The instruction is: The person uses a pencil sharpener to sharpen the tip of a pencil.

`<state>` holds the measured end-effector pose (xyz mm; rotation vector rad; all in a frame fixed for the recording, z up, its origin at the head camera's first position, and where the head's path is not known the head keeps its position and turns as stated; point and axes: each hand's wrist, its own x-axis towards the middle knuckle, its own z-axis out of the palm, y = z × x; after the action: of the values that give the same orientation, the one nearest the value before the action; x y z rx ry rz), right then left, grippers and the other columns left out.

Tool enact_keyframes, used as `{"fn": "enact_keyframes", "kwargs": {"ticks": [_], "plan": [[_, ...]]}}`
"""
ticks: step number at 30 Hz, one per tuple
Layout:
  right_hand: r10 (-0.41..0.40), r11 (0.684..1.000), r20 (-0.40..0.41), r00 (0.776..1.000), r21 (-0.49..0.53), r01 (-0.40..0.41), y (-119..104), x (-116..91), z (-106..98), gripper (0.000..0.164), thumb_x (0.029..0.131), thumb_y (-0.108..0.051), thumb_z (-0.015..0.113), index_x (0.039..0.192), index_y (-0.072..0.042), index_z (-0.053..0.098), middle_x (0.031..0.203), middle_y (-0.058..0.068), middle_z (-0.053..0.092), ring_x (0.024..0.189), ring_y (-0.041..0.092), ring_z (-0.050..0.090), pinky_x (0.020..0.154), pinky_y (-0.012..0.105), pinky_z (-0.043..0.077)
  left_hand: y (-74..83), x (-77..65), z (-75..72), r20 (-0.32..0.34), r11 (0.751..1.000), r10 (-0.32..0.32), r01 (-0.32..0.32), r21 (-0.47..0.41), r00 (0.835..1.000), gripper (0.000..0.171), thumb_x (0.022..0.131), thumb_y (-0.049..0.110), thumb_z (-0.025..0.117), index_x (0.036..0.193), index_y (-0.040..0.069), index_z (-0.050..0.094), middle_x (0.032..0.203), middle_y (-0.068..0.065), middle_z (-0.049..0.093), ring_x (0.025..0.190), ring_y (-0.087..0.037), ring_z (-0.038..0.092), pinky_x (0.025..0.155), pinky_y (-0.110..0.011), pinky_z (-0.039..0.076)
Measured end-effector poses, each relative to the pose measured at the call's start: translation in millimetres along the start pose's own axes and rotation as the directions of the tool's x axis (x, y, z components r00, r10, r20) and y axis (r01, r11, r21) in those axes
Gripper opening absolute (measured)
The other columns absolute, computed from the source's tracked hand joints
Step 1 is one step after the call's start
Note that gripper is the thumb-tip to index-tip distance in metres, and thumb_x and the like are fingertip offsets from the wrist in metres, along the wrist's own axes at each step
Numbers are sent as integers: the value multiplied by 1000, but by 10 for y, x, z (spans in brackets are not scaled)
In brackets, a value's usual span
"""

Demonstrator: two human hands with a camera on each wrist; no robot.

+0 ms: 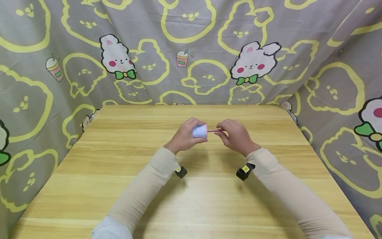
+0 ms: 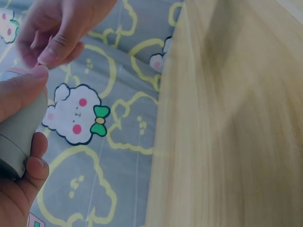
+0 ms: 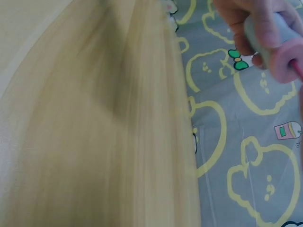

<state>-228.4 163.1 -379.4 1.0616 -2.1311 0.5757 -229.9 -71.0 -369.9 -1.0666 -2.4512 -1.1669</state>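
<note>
In the head view, my left hand (image 1: 185, 135) grips a pale, cup-sized pencil sharpener (image 1: 199, 131) lying sideways above the table, its pink end facing right. A thin red pencil (image 1: 213, 130) runs from that end to my right hand (image 1: 236, 135), which pinches it between thumb and fingers. The right wrist view shows the sharpener's pink end (image 3: 283, 64) with the red pencil (image 3: 297, 68) in its round hole. In the left wrist view, my thumb and fingers wrap the sharpener's grey body (image 2: 14, 142); the pencil is mostly hidden there.
Below both hands spreads a light wood table (image 1: 191, 205). A grey curtain (image 1: 206, 49) with yellow outlines and white rabbits hangs behind its far edge and along the sides. Small black cameras (image 1: 181, 172) are strapped at both wrists, over beige sleeves (image 1: 149, 179).
</note>
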Motion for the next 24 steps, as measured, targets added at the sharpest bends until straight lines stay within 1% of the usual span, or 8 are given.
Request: {"fn": "enact_keyframes", "kwargs": {"ticks": [2,4,8,10,13,15,20,24], "plan": [[-4,996,-62,998,-92,-2,14,-19,10,29,75,-16,84,92,-3,64,78,8,66,66,21,62,56,37,42,0,0,-13,-1,1000,-13,13,-9,1000,48,76,14,85,116,1,61,113,-12,60,90,-23,56,72,-30,50],[-14,993,-94,995,-119,2,28,-38,27,30,74,-18,84,91,-3,64,75,8,65,62,21,59,55,37,40,-1,3,-20,0,1000,-18,18,-16,1000,49,76,15,85,116,2,61,113,-12,60,90,-22,55,72,-30,50],[-73,994,-105,992,-88,64,53,-66,81,19,90,-20,70,89,-2,64,70,6,55,58,21,49,54,37,40,5,15,-17,3,999,-20,20,-32,1000,49,75,14,85,115,1,61,113,-11,61,89,-22,55,71,-30,49],[-108,992,-132,985,-75,99,62,-77,114,25,98,-23,59,85,-2,64,67,5,50,55,21,45,52,37,40,12,19,-7,7,999,-21,21,-38,1000,49,75,14,85,115,1,61,112,-11,60,88,-22,55,71,-29,49],[-143,989,-183,973,-56,135,63,-79,149,35,102,-24,50,79,-2,63,63,5,47,52,21,43,48,36,40,21,26,13,11,999,-11,11,-40,1000,49,74,13,86,114,1,60,111,-11,60,87,-21,54,71,-28,48],[-147,989,-201,969,-21,146,55,-76,164,34,101,-21,50,77,-2,63,61,5,49,50,20,44,46,35,41,24,28,24,9,999,10,-10,-32,1000,48,74,13,86,112,0,59,110,-12,59,87,-21,54,71,-28,48],[-55,992,-149,987,100,70,5,-55,151,17,89,-3,63,73,-4,60,60,4,54,49,14,44,45,32,41,11,20,33,-2,997,71,-71,-5,998,46,74,10,86,109,-1,58,108,-13,58,87,-22,54,71,-29,48],[75,984,-59,995,167,-64,-66,-17,96,21,83,3,69,68,-7,58,57,0,52,46,7,37,43,27,35,5,8,17,-8,994,113,-113,9,994,45,75,9,85,109,-2,58,108,-15,58,88,-24,54,72,-30,48]]}}
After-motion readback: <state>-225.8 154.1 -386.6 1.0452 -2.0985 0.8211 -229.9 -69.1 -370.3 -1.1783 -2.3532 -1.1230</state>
